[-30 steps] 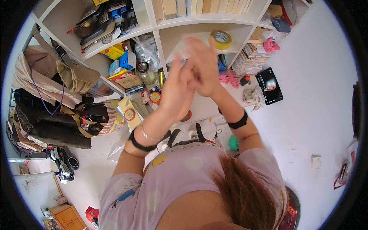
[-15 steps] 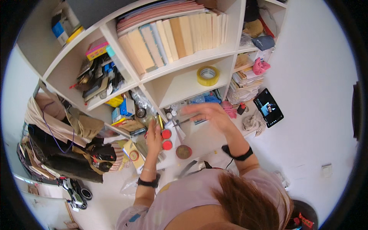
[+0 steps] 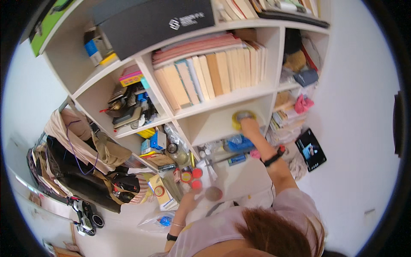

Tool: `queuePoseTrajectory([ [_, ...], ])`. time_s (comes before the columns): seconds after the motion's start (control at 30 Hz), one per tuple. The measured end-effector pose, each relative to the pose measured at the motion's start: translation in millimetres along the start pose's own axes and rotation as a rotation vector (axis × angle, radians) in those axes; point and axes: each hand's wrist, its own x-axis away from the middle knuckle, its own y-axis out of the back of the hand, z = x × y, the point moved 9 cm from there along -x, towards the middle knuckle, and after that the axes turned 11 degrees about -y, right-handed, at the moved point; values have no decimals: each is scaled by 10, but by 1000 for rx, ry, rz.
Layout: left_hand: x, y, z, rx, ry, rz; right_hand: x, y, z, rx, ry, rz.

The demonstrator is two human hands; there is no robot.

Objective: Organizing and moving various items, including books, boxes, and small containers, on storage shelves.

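My right hand [image 3: 251,127] reaches into the middle cubby of the white shelf. Its fingers close on the near side of a yellow roll of packing tape [image 3: 236,117], and the hand covers part of the roll. Lower left, over the desk edge, is my left hand [image 3: 189,200], somewhat blurred. Its thumb stands apart from the fingers, and I see nothing held in it. Beside it lies a round, reddish-rimmed dish [image 3: 213,193]. Just above sit red lids [image 3: 197,173], next to scissors [image 3: 210,165] on white paper.
Books [image 3: 209,75] fill the cubby above. A glass jar [image 3: 179,156] and small boxes [image 3: 158,140] stand at the left. A blue bag [image 3: 239,143] lies under the cubby. A tablet [image 3: 310,150] leans at the right. Clothes [image 3: 77,167] hang on a rack far left.
My right hand has moved from above the desk up to the tape roll. My left hand has drawn back toward me, down to the desk edge. The view has tilted upward.
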Motion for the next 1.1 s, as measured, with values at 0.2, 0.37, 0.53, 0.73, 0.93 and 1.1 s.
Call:
queuePoseTrajectory([
  [0.2,-26,10,83,56,-55,15,1156,1764,1038,-745,423,692],
  [0.37,-211,-31,-139,147,-191,64,1759,3960,1759,-726,992,49],
  [0.53,-271,19,-381,188,-321,136,1495,5069,2662,-648,890,-254],
  [0.73,-1,130,-355,301,-307,172,790,5527,3166,-457,730,-419],
  [0.93,309,251,-22,385,-252,123,431,5372,3314,-203,506,-435],
  [1.1,445,200,313,417,-165,131,279,5352,3282,-284,456,-420],
])
